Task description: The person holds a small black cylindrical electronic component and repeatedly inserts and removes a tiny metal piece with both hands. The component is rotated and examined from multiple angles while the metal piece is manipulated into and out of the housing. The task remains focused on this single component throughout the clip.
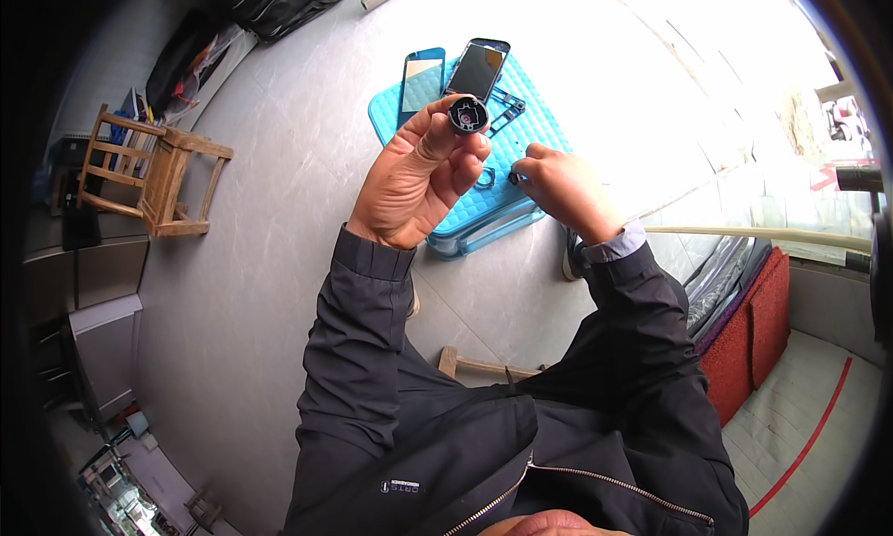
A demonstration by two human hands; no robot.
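Left hand: here we see the left hand (409, 178) raised above the case, thumb and fingers pinched around a round black part (468, 115), its cut-out face turned toward us.
Right hand: over to the right, the right hand (566, 190) is curled low, fingertips closed on a small dark piece (514, 177); it's mostly covered, so we can't name it.
Blue case: beneath both, we have the quilted blue case (544, 129) as worktop; a dark ring (491, 176) lies between the hands, a black frame (510, 117) farther off.
Far end: a dark-framed screen (478, 69) rests there, a blue-edged panel (423, 82) just left of it.
Progress: we'd call it partway; two pieces are in hand, while ring and frame lie loose, not fitted to anything.
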